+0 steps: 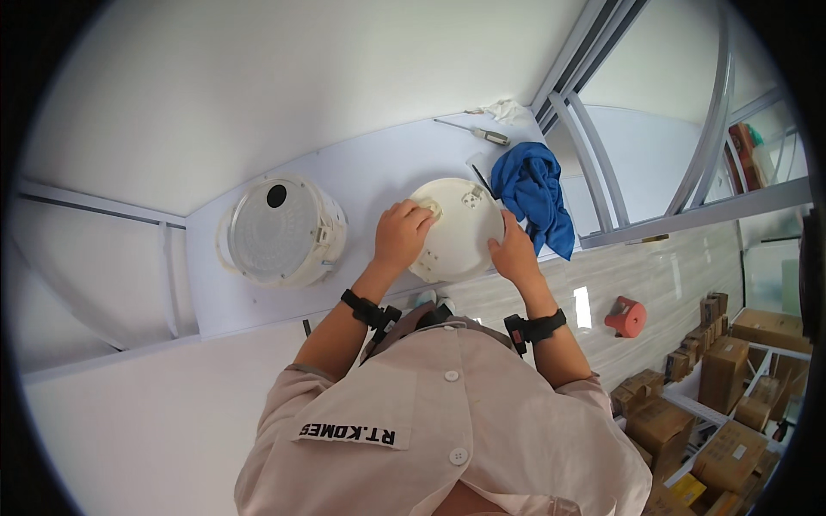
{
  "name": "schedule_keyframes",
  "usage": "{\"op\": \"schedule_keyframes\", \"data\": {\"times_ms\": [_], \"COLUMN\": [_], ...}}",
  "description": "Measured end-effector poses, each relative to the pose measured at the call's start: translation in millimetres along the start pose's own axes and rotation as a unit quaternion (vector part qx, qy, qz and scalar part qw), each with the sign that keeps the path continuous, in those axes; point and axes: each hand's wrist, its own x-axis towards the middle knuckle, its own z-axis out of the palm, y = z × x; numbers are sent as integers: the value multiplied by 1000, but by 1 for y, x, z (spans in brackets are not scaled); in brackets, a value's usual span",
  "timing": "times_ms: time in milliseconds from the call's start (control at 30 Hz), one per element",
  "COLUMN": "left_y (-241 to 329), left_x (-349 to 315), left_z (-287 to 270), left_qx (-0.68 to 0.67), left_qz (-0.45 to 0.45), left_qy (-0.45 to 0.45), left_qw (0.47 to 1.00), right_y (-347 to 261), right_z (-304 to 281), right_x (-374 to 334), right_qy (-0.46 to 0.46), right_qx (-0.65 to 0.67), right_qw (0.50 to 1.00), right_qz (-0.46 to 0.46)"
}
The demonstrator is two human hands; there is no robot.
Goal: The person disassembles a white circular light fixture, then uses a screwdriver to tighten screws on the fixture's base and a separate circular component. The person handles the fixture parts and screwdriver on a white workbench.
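Observation:
A round, shallow white cover [456,245] lies with its inner side up in front of me, at the table's near edge. My right hand [516,251] grips its right rim, thumb over the inside. At its upper left, my left hand [403,234] is closed on a small cream-coloured wad [433,208], pressed to the cover's inner face; whether it is cloth or sponge I cannot tell. Small metal fittings [471,199] show near the cover's far rim. To the left stands a round white appliance [331,232] with a greyish top, a black disc and a side handle.
A crumpled blue cloth [533,193] lies right of the cover, beside a thin black tool [482,179]. Farther back are a screwdriver [489,136] and a white tissue [506,110]. A metal frame [637,228] borders the right side; a red stool [626,316] and cardboard boxes [723,374] stand beyond.

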Motion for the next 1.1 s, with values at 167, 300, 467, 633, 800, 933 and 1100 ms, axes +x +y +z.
{"op": "schedule_keyframes", "data": {"times_ms": [167,300,467,633,800,933,1100], "left_y": [10,19,12,-6,-12,-19,-13], "left_x": [4,4,-20,-55,-76,-92,-94], "left_z": [-15,-34,-55,-62,-59,-54,-51], "left_qx": [-144,-141,-124,-119,-99,-80,-50], "left_qz": [-117,-136,-153,-179,-192,-212,-205], "left_qy": [5,-10,-44,-40,-32,-39,-39], "left_qw": [983,980,979,976,976,973,977], "right_y": [4,2,-10,-3,2,16,21], "right_z": [4,6,1,-12,-14,-9,-7], "right_x": [5,9,9,11,17,18,14], "right_qy": [1,6,18,73,83,81,64], "right_qx": [2,-7,-48,-42,-45,-66,-106], "right_qw": [1000,1000,999,996,995,994,991], "right_qz": [-4,-21,10,24,22,-2,-39]}}
